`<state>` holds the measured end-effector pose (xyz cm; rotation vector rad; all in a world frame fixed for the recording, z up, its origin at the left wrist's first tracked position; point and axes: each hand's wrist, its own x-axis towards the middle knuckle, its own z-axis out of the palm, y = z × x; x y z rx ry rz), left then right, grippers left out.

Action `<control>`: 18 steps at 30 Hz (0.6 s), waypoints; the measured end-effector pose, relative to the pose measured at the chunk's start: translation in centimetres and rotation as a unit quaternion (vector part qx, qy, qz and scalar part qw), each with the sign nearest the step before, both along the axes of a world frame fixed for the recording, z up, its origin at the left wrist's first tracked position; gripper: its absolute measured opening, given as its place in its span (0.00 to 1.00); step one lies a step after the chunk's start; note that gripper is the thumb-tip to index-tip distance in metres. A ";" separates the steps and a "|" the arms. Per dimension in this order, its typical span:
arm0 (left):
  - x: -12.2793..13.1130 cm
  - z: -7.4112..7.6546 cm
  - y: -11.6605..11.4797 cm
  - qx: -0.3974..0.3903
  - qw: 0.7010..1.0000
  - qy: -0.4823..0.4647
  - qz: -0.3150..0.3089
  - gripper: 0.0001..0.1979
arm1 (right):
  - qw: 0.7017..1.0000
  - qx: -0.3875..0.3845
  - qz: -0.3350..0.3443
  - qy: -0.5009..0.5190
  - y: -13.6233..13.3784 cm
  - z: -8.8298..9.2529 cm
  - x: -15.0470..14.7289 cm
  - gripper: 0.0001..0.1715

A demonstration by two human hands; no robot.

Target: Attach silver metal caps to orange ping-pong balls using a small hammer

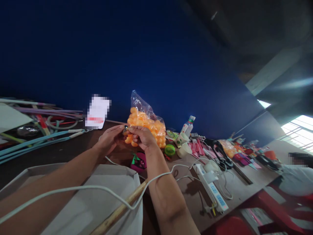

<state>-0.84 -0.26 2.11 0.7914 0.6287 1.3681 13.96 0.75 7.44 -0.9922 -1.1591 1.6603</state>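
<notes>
Both of my hands meet over the table, in front of a clear plastic bag of orange balls (pixel 157 129). My right hand (pixel 143 135) pinches a small dark, shiny piece (pixel 125 130) between thumb and fingers; its kind is too small to make out. My left hand (pixel 110 138) touches the same piece from the other side, its fingers drawn together and partly hidden. Just below my hands lies a magenta container (pixel 142 159) with a green bit and small dark things in it. A white cable (pixel 97 187) runs across in front of both forearms.
Below my arms are a shallow white box (pixel 110 195) and a wooden stick (pixel 117 205). A power strip (pixel 212 189) with cables lies right. A green round lid (pixel 169 150), a bottle (pixel 188 125) and pink pieces (pixel 197 147) stand behind it. Light-blue rods (pixel 44 140) lie left; red chairs (pixel 271 205) front right.
</notes>
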 end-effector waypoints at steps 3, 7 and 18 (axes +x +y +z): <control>0.0 -0.1 0.1 0.001 1.000 0.001 0.002 0.11 | 1.000 -0.002 -0.002 0.003 0.0 -0.1 0.0 0.14; -0.1 -0.2 0.2 0.005 1.000 0.007 0.002 0.12 | 1.000 -0.003 -0.001 0.009 0.1 0.0 0.0 0.14; 0.0 -0.2 0.1 0.009 1.000 0.014 0.011 0.11 | 1.000 -0.001 0.003 0.007 0.3 -0.3 0.1 0.15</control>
